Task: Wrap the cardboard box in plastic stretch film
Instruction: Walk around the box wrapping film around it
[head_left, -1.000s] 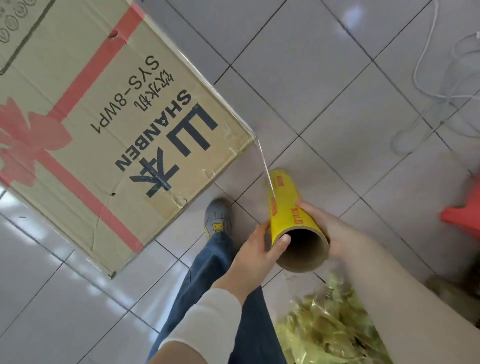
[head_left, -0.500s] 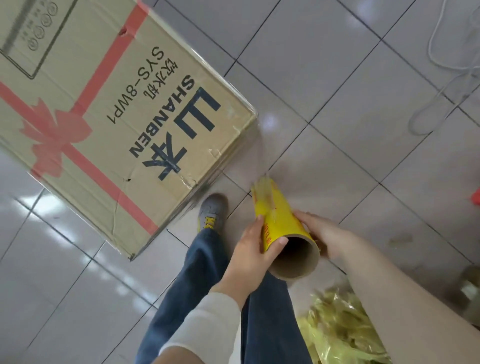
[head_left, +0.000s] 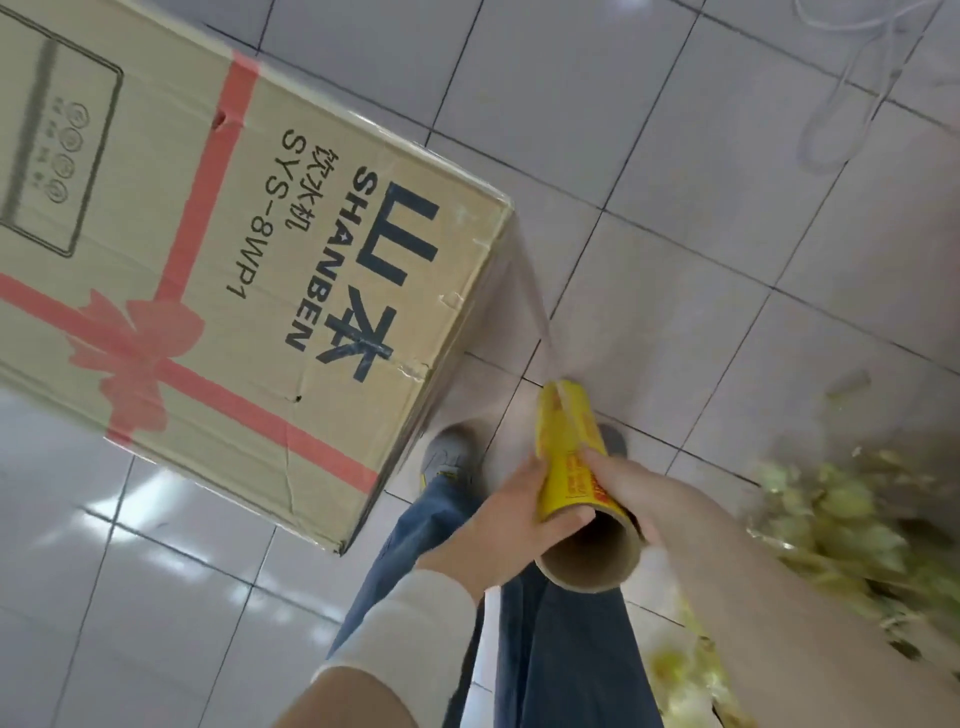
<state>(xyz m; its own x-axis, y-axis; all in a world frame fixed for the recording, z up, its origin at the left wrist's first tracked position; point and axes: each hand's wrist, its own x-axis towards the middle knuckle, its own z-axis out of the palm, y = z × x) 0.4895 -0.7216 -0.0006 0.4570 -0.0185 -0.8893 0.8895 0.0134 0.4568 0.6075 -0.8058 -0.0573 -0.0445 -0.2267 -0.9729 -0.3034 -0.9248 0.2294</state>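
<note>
A big cardboard box (head_left: 218, 270) printed with red ribbon and dark lettering stands on the tiled floor at the left. A yellow roll of stretch film (head_left: 574, 467) on a cardboard core points down just right of the box's near corner. Clear film (head_left: 524, 306) runs taut from the roll's far end up to that corner. My left hand (head_left: 504, 525) grips the roll from the left, thumb at the core's open end. My right hand (head_left: 623, 483) holds it from the right. Both hands are below and right of the box.
Pale glossy tiles (head_left: 675, 156) cover the floor. A heap of crumpled yellowish plastic (head_left: 841, 525) lies at the right. A white cable (head_left: 852, 93) loops at the top right. My jeans-clad legs and a grey shoe (head_left: 447, 457) stand beside the box's near face.
The view has swung so the box fills more of the left. The roll and both hands have shifted around the box corner, and the film has stretched across the box's near face.
</note>
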